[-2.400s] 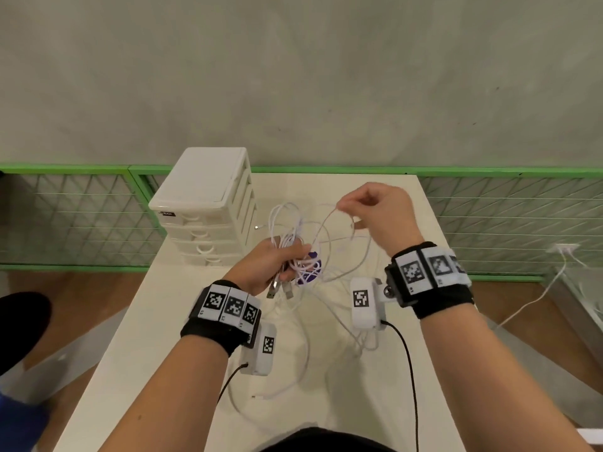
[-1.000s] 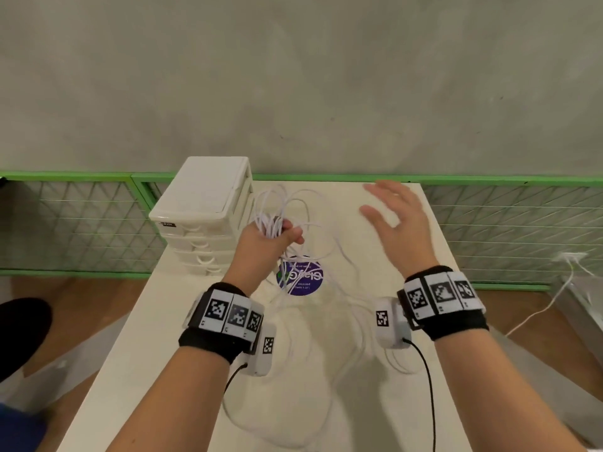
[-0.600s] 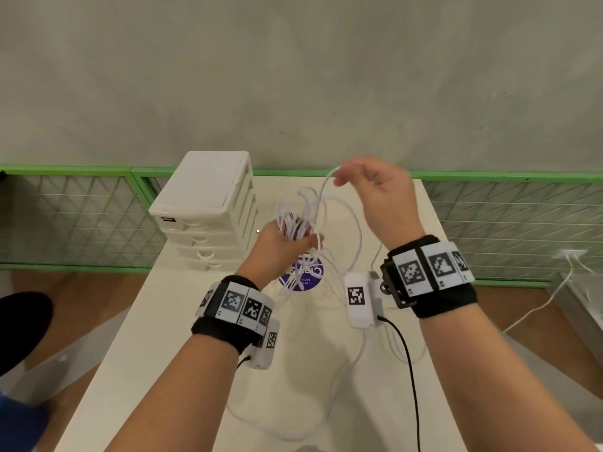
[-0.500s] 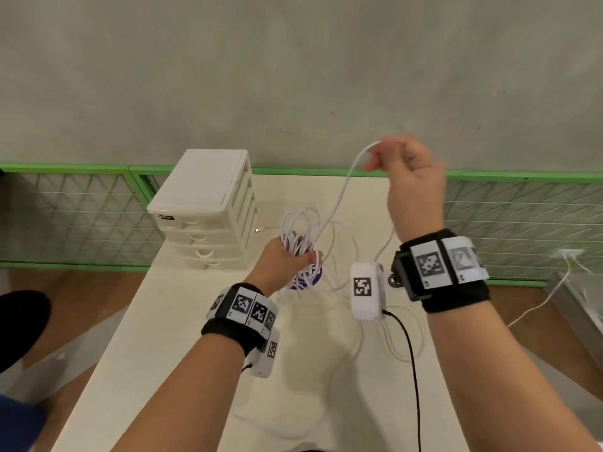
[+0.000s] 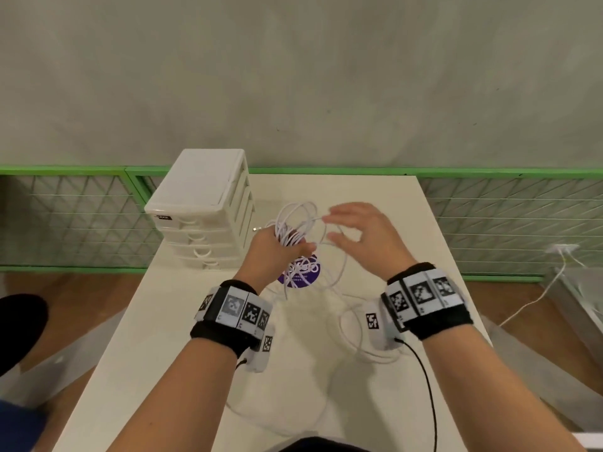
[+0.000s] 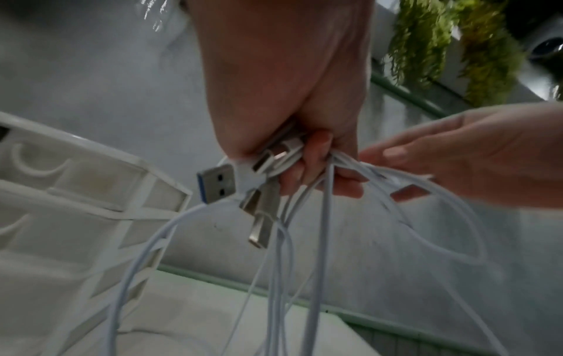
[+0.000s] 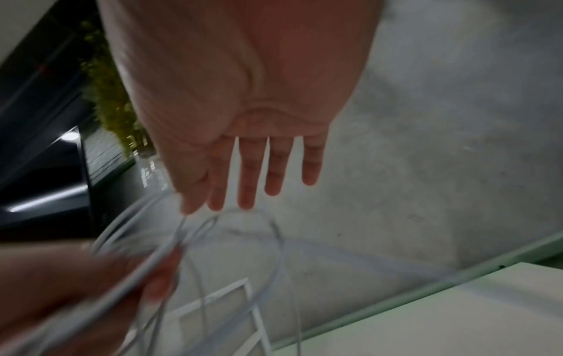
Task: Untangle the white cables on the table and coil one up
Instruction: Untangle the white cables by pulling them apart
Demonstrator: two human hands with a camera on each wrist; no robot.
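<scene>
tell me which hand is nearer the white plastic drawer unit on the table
Left. The left hand grips the bundle of white cables just beside the white plastic drawer unit; the right hand, fingers spread, is farther away on the far side of the cables.

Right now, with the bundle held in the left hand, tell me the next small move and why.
Probably pinch one loop with the right hand and draw it out of the bundle. The left hand grips the white cables and their plugs, while the right hand is open, fingers straight, just at the loops and gripping nothing. More cable trails slack on the table.
</scene>
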